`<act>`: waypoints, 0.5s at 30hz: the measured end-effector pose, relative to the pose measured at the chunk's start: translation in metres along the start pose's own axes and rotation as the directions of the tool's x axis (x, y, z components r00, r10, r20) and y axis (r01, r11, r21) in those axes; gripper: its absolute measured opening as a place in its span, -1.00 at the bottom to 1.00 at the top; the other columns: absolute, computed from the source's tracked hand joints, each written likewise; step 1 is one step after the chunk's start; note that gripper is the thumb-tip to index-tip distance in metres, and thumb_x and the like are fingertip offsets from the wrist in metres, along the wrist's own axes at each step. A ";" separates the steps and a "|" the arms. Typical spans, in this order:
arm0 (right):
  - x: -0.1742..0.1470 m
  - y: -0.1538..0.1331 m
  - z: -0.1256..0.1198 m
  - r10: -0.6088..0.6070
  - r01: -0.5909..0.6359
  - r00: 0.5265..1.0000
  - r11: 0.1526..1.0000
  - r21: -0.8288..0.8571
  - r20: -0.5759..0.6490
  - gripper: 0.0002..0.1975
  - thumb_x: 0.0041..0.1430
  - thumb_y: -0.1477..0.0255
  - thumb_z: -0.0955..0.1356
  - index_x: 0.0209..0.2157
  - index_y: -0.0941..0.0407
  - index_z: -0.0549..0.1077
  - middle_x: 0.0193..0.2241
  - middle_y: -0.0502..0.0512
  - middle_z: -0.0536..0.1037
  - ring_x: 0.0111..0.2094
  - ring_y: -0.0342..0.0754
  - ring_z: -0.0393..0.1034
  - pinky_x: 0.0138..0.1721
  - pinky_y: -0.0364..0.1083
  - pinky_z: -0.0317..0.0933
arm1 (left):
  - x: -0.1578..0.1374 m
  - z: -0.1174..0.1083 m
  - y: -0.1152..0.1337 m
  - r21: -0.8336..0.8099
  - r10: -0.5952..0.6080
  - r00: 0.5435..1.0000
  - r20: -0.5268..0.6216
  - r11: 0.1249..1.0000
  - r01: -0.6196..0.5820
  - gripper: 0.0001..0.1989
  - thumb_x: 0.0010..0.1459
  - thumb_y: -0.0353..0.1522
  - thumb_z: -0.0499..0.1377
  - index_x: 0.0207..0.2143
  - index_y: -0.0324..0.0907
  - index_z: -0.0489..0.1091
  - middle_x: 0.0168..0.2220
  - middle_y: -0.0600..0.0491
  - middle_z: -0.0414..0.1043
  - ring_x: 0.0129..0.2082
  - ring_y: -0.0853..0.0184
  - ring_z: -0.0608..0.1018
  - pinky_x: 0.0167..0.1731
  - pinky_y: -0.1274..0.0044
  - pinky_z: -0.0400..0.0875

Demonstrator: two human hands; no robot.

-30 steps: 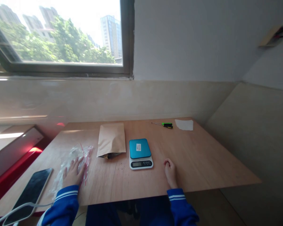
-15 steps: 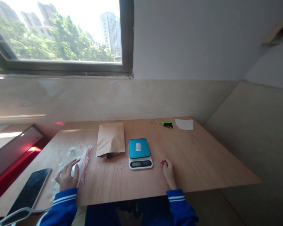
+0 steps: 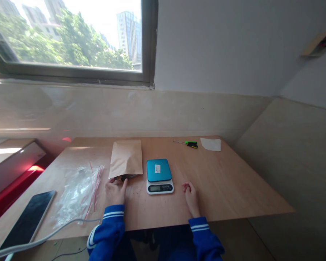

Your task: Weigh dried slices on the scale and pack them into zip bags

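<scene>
We note that the left hand [image 3: 115, 192] has left the clear plastic bags [image 3: 78, 192] and now sits at the open mouth of the kraft paper pouch [image 3: 126, 156]; we judge that attention has passed from the bags to the pouch. The pouch lies flat on the tabletop [image 3: 220, 181], left of the scale [image 3: 159, 170], mouth toward us, something dark showing just inside. State of the hands: left, thumb spread well away from the fingers at the pouch mouth, grip on it undetermined; right hand [image 3: 190, 195], unmoved beside the scale, fingers curled narrow, nothing seen in it. The scale carries only a small label on its blue plate; its display is unreadable to us. Dark specks lie between pouch and scale. Phone [image 3: 28, 217] at far left, cable [image 3: 51, 233] crossing its near end; screwdrivers [image 3: 191, 143] and white paper [image 3: 211, 144] at the back. Nothing blocks the pouch mouth, though the scale, close by on its right, narrows the room there.
</scene>
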State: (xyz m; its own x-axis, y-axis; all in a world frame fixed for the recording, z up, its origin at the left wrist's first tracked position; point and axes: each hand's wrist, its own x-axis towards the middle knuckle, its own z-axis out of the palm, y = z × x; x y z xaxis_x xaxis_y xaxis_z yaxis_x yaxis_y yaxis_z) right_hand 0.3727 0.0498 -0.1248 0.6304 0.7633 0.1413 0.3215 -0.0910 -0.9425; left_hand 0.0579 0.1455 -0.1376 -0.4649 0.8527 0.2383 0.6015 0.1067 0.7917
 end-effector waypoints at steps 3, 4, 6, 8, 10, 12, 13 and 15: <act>0.000 0.001 -0.001 -0.001 0.001 1.000 1.000 -0.001 0.011 -0.82 -0.09 0.31 0.21 -0.56 0.08 0.37 -0.67 -0.03 0.37 -0.60 -0.06 0.27 -0.51 -0.11 0.15 | 0.007 0.003 -0.001 -0.063 -0.077 0.997 0.020 0.995 0.078 -0.32 -0.02 -0.20 0.32 0.06 -0.28 0.12 -0.09 -0.15 0.35 -0.05 0.08 0.49 -0.02 0.19 0.38; 0.000 0.002 -0.001 -0.002 0.002 1.000 1.000 -0.001 0.015 -0.82 -0.10 0.32 0.21 -0.56 0.08 0.37 -0.67 -0.02 0.37 -0.60 -0.06 0.27 -0.50 -0.11 0.15 | 0.009 0.004 -0.001 -0.091 -0.098 0.994 0.040 0.991 0.101 -0.35 0.02 -0.22 0.31 0.07 -0.27 0.13 -0.12 -0.11 0.38 -0.12 0.15 0.52 -0.08 0.24 0.42; 0.000 0.002 -0.001 -0.004 0.004 1.000 1.000 -0.001 0.022 -0.82 -0.11 0.32 0.21 -0.56 0.08 0.37 -0.67 -0.02 0.37 -0.59 -0.05 0.28 -0.50 -0.11 0.15 | 0.011 0.005 -0.001 -0.151 -0.130 0.987 0.094 0.978 0.143 -0.51 0.14 -0.25 0.24 0.05 -0.25 0.21 -0.17 -0.03 0.42 -0.25 0.28 0.54 -0.21 0.34 0.48; 0.001 0.002 -0.001 -0.004 0.004 1.000 1.000 0.000 0.026 -0.82 -0.10 0.31 0.21 -0.57 0.08 0.37 -0.67 -0.01 0.37 -0.59 -0.05 0.28 -0.51 -0.11 0.15 | 0.012 0.005 0.000 -0.203 -0.157 0.977 0.145 0.962 0.184 -0.65 0.22 -0.28 0.16 0.01 -0.23 0.29 -0.20 0.01 0.44 -0.32 0.36 0.53 -0.30 0.42 0.50; 0.001 0.002 -0.001 -0.005 0.005 1.000 1.000 0.000 0.027 -0.81 -0.09 0.31 0.20 -0.58 0.08 0.37 -0.68 -0.01 0.37 -0.59 -0.05 0.28 -0.51 -0.11 0.15 | 0.011 0.002 0.000 -0.244 -0.180 0.968 0.177 0.944 0.221 -0.69 0.24 -0.29 0.15 0.00 -0.23 0.30 -0.21 0.02 0.44 -0.36 0.39 0.52 -0.35 0.46 0.50; 0.001 0.002 -0.001 -0.009 0.009 1.000 1.000 -0.002 0.027 -0.80 -0.09 0.31 0.20 -0.58 0.09 0.37 -0.67 -0.01 0.37 -0.59 -0.04 0.28 -0.50 -0.10 0.16 | 0.008 -0.004 0.001 -0.279 -0.196 0.960 0.199 0.928 0.247 -0.62 0.20 -0.33 0.18 0.04 -0.24 0.23 -0.26 0.03 0.43 -0.41 0.39 0.53 -0.40 0.48 0.50; 0.001 0.002 -0.001 -0.011 0.011 1.000 1.000 -0.003 0.026 -0.80 -0.09 0.31 0.20 -0.58 0.09 0.37 -0.67 -0.01 0.37 -0.59 -0.04 0.28 -0.50 -0.10 0.16 | 0.006 -0.007 0.001 -0.297 -0.198 0.958 0.209 0.920 0.255 -0.56 0.17 -0.35 0.20 0.06 -0.25 0.16 -0.30 0.04 0.43 -0.44 0.37 0.53 -0.44 0.48 0.50; 0.001 0.004 -0.001 -0.014 0.014 1.000 1.000 -0.006 0.023 -0.80 -0.09 0.32 0.20 -0.57 0.09 0.38 -0.67 -0.01 0.37 -0.58 -0.05 0.28 -0.49 -0.10 0.16 | 0.000 -0.013 0.002 -0.332 -0.187 0.956 0.227 0.908 0.257 -0.44 0.11 -0.37 0.23 0.08 -0.25 0.03 -0.34 0.04 0.42 -0.46 0.32 0.55 -0.49 0.47 0.50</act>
State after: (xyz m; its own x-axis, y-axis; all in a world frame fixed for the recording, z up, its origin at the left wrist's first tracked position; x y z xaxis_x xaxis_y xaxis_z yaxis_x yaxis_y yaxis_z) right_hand 0.3750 0.0493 -0.1282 0.6093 0.7792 0.1471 0.3343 -0.0842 -0.9387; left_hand 0.0504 0.1393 -0.1288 -0.4096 0.9110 -0.0484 0.2113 0.1463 0.9664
